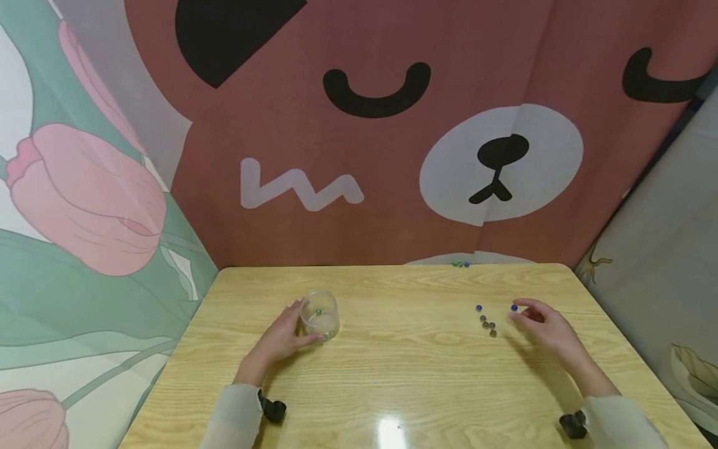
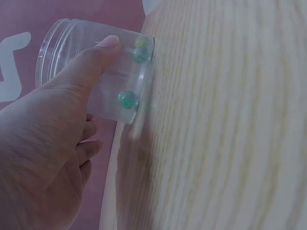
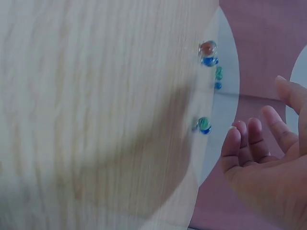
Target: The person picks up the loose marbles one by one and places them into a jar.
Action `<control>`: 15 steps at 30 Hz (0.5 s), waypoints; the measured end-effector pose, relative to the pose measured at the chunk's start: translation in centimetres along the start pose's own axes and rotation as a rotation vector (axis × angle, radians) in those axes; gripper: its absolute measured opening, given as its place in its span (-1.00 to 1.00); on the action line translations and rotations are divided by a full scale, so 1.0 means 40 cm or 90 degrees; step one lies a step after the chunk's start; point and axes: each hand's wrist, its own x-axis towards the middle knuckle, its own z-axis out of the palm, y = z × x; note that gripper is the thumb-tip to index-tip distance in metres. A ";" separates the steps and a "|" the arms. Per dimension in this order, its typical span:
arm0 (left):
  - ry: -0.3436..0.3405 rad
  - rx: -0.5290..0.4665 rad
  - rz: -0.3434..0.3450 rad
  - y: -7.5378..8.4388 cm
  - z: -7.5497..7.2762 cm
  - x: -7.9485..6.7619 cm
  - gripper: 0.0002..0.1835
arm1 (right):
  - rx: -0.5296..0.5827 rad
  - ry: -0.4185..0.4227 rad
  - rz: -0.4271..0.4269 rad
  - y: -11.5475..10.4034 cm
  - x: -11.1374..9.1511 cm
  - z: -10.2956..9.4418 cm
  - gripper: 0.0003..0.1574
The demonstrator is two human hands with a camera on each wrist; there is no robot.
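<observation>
My left hand (image 1: 283, 333) grips a clear plastic jar (image 1: 331, 305) that stands upright on the table at centre-left. In the left wrist view its thumb lies along the wall of the jar (image 2: 108, 76), and green marbles (image 2: 128, 99) show at the bottom inside. At the right, my right hand (image 1: 546, 324) hovers above the table beside a blue marble (image 1: 514, 307). The right wrist view shows this marble (image 3: 204, 124) apart from the hand (image 3: 273, 163), whose fingers are loosely bent and hold nothing. Left of it lie several blue and brownish marbles (image 1: 485, 325).
Several green and blue marbles (image 1: 461, 264) lie at the far edge of the wooden table (image 1: 392, 362). A printed bear curtain (image 1: 392, 143) hangs right behind that edge. Flowered cloth (image 1: 90, 193) hangs at the left side.
</observation>
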 end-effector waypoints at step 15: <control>0.001 -0.003 0.004 0.004 -0.001 -0.001 0.14 | -0.029 -0.040 0.028 0.053 0.008 -0.026 -0.15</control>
